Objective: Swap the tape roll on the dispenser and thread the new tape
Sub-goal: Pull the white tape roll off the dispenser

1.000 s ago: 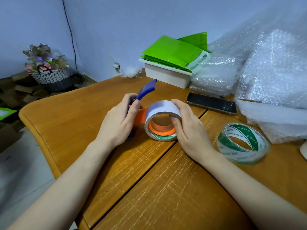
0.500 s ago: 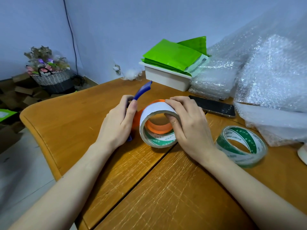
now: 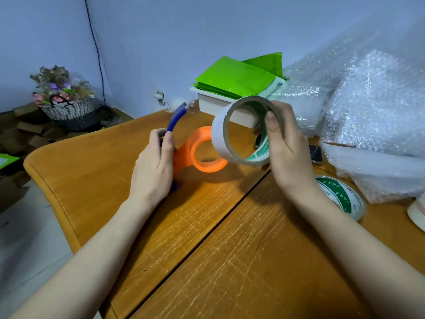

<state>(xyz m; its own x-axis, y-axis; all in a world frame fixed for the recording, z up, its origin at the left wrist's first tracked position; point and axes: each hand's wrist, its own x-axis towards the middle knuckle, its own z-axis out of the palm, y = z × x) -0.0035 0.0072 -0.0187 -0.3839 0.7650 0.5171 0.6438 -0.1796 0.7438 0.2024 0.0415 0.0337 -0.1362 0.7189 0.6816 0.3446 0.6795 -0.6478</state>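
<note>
**Roll clear of hub, up and to the right**

I see my right hand (image 3: 287, 148) clamped on the near-spent white tape roll (image 3: 241, 132), thumb inside the core, held just above and right of the orange hub (image 3: 207, 153). Its axis points roughly toward me. Left hand (image 3: 156, 164) grips the dispenser's blue handle (image 3: 176, 117). Fresh clear tape roll (image 3: 340, 196) lies flat by my right wrist, so right hand is nearer. Green print on both cores, not legible.

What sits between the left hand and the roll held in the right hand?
In the head view, the dispenser's orange hub sits between the left hand and the white roll that the right hand holds, now clear of the hub.
</note>
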